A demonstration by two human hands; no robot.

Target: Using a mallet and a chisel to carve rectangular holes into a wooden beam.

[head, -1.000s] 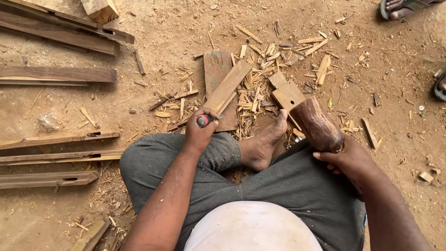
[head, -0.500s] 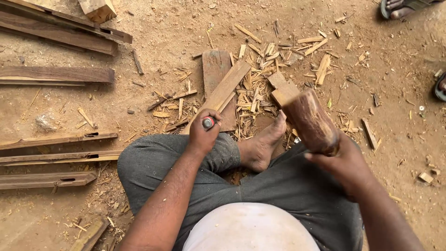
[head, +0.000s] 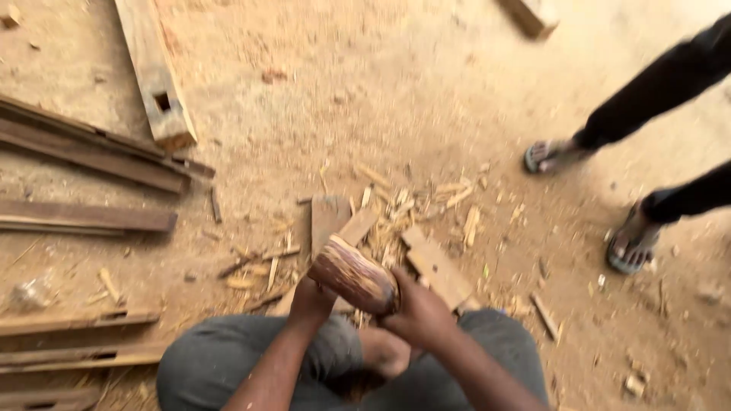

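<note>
Mid-strike step: my right hand (head: 422,312) clenched on wooden mallet (head: 354,275), over lap near floor's bottom edge. Left hand (head: 311,298) clenched on something, can't tell what. Next: square blow, I judge.

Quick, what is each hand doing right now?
Left hand: closed, contents hidden beneath the mallet.
Right hand: closed on the reddish-brown rounded wooden mallet.

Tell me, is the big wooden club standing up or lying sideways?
Sideways. The wooden club is tilted across the lap, above the ground, with the right hand gripping its lower end and the left hand beneath it.
</note>
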